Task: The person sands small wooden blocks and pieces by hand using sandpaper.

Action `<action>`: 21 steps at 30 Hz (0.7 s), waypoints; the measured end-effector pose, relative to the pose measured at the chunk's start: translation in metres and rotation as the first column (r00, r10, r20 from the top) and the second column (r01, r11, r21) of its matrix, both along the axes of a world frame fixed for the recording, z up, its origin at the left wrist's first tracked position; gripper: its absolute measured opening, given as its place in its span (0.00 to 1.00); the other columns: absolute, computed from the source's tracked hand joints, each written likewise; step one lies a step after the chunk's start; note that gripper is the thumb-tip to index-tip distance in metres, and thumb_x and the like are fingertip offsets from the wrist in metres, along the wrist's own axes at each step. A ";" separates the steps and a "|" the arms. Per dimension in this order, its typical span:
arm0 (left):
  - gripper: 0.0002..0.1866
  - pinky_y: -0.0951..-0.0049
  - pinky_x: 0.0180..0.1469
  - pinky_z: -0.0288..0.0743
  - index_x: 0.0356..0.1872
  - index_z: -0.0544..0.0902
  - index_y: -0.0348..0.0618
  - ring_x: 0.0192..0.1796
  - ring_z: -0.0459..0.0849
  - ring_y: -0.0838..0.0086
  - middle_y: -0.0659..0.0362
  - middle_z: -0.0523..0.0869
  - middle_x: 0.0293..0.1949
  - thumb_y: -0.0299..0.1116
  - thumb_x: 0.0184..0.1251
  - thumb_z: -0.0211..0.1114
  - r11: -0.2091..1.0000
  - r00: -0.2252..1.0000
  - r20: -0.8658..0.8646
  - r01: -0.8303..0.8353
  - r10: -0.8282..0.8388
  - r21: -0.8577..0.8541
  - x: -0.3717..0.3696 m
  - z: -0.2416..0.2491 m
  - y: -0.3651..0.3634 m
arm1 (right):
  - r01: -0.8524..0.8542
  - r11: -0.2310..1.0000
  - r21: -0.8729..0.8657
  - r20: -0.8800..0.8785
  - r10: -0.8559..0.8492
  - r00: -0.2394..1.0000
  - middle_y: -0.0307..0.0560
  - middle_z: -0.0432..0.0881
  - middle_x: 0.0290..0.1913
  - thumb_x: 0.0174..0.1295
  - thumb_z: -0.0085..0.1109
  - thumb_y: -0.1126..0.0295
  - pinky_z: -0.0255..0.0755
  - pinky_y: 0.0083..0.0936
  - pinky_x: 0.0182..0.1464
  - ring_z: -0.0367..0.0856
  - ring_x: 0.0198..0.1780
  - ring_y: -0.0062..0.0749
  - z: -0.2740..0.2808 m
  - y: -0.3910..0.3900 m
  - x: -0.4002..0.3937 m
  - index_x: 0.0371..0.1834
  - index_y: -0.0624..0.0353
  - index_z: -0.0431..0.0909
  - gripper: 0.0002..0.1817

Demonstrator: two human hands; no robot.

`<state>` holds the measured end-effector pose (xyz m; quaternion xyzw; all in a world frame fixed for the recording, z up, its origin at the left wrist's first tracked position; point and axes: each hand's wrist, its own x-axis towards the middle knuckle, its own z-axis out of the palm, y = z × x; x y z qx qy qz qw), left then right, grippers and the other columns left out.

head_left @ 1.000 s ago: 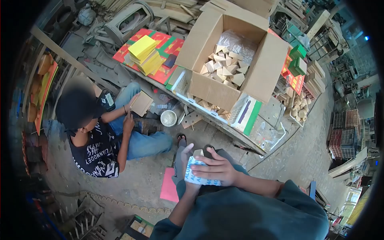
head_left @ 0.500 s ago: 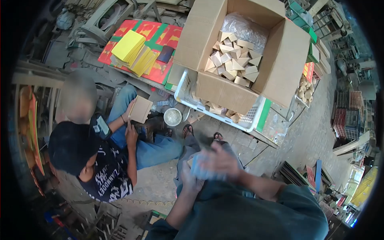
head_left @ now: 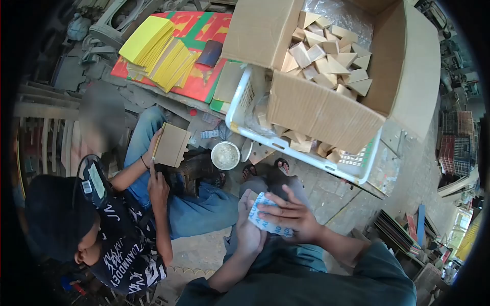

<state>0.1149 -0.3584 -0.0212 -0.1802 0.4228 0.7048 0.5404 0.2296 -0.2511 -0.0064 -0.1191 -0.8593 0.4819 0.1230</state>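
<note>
In front of my lap, a piece of sandpaper (head_left: 261, 220) with a white back and blue lettering lies between my two hands. My right hand (head_left: 295, 218) presses it from above, fingers bent over the sheet and the index finger lifted. Below it, my left hand (head_left: 248, 227) is cupped with the palm up, its fingers closed round something that the sheet covers. Ahead, a large cardboard box (head_left: 326, 109) holds many small wedge-shaped wooden blocks (head_left: 332, 64).
The box rests in a white plastic crate (head_left: 306, 159) with more blocks. A co-worker (head_left: 130, 239) at the left holds a flat wooden board (head_left: 172, 145). Between us stands a small white bucket (head_left: 225, 155). Yellow sheets (head_left: 158, 53) lie stacked on a red-and-green board (head_left: 206, 86).
My right hand was blurred over the sandpaper and now shows sharply, its fingers on the sheet. My view has shifted, so the box appears larger. The co-worker still holds the board.
</note>
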 end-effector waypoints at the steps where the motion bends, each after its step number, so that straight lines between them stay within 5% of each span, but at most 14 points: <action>1: 0.21 0.67 0.63 0.69 0.66 0.62 0.37 0.58 0.77 0.66 0.52 0.76 0.55 0.34 0.77 0.41 1.000 0.998 -0.065 -0.020 0.021 0.024 0.003 -0.003 0.000 | -0.037 0.999 -0.003 0.022 0.037 0.999 0.38 0.72 0.65 0.41 0.66 0.75 0.43 0.51 0.73 0.60 0.72 0.39 -0.006 0.004 0.001 0.61 0.49 0.75 0.36; 2: 0.23 0.65 0.64 0.67 0.68 0.55 0.36 0.61 0.74 0.66 0.50 0.72 0.58 0.34 0.78 0.42 0.993 0.997 -0.070 -0.016 0.025 0.117 0.005 -0.009 -0.005 | -0.034 0.999 -0.003 -0.035 0.033 0.999 0.40 0.73 0.65 0.35 0.65 0.77 0.43 0.51 0.73 0.61 0.72 0.41 -0.013 0.003 0.002 0.58 0.50 0.77 0.37; 5: 0.22 0.64 0.65 0.67 0.67 0.58 0.35 0.61 0.74 0.65 0.49 0.73 0.56 0.34 0.78 0.43 0.968 0.999 -0.026 -0.032 0.039 0.248 0.013 -0.033 -0.021 | -0.085 0.992 0.093 -0.145 0.098 0.985 0.40 0.75 0.63 0.34 0.64 0.77 0.44 0.52 0.72 0.63 0.71 0.42 -0.041 0.001 0.011 0.55 0.50 0.80 0.34; 9: 0.21 0.61 0.65 0.67 0.64 0.62 0.34 0.60 0.75 0.63 0.49 0.75 0.54 0.35 0.77 0.44 0.966 0.995 -0.064 -0.056 0.074 0.254 0.015 -0.054 -0.058 | -0.040 0.994 0.102 -0.068 0.047 0.997 0.42 0.80 0.57 0.37 0.57 0.81 0.50 0.51 0.71 0.68 0.67 0.44 -0.043 -0.018 0.035 0.50 0.54 0.83 0.29; 13: 0.19 0.55 0.65 0.66 0.59 0.69 0.35 0.60 0.74 0.64 0.52 0.76 0.55 0.38 0.76 0.46 0.914 0.960 -0.185 -0.126 0.210 0.386 0.014 -0.053 -0.095 | 0.184 0.983 -0.004 -0.233 -0.180 0.956 0.50 0.81 0.54 0.41 0.52 0.83 0.56 0.51 0.68 0.72 0.65 0.48 -0.041 -0.054 0.058 0.45 0.61 0.84 0.24; 15: 0.20 0.58 0.65 0.65 0.60 0.69 0.36 0.59 0.75 0.65 0.53 0.76 0.55 0.39 0.77 0.44 0.933 0.986 -0.131 -0.046 0.099 0.357 0.026 -0.054 -0.108 | 0.171 0.984 -0.051 -0.313 -0.179 0.933 0.51 0.81 0.54 0.42 0.50 0.84 0.53 0.50 0.69 0.72 0.65 0.49 -0.036 -0.076 0.053 0.45 0.63 0.83 0.24; 18: 0.23 0.64 0.61 0.69 0.62 0.68 0.36 0.57 0.77 0.67 0.53 0.78 0.54 0.40 0.76 0.37 0.957 0.998 0.021 0.059 -0.067 0.283 0.045 -0.054 -0.128 | -0.148 0.988 0.047 -0.385 0.155 0.910 0.47 0.82 0.53 0.42 0.47 0.85 0.50 0.51 0.71 0.71 0.66 0.48 -0.040 -0.094 0.042 0.46 0.62 0.83 0.25; 20: 0.23 0.65 0.60 0.70 0.62 0.68 0.36 0.56 0.77 0.68 0.54 0.78 0.53 0.40 0.75 0.37 0.958 0.997 0.020 0.071 -0.080 0.279 0.048 -0.068 -0.142 | -0.066 0.990 0.126 -0.345 0.106 0.933 0.46 0.83 0.53 0.44 0.48 0.84 0.50 0.52 0.70 0.70 0.66 0.48 -0.055 -0.088 0.048 0.46 0.61 0.83 0.24; 21: 0.23 0.66 0.56 0.72 0.61 0.69 0.37 0.53 0.79 0.69 0.54 0.79 0.51 0.40 0.74 0.39 0.770 0.974 0.096 0.101 -0.207 0.630 0.043 -0.078 -0.145 | 0.023 0.978 0.209 -0.301 0.042 0.953 0.45 0.83 0.52 0.45 0.49 0.84 0.50 0.52 0.70 0.69 0.66 0.47 -0.059 -0.084 0.052 0.47 0.60 0.83 0.24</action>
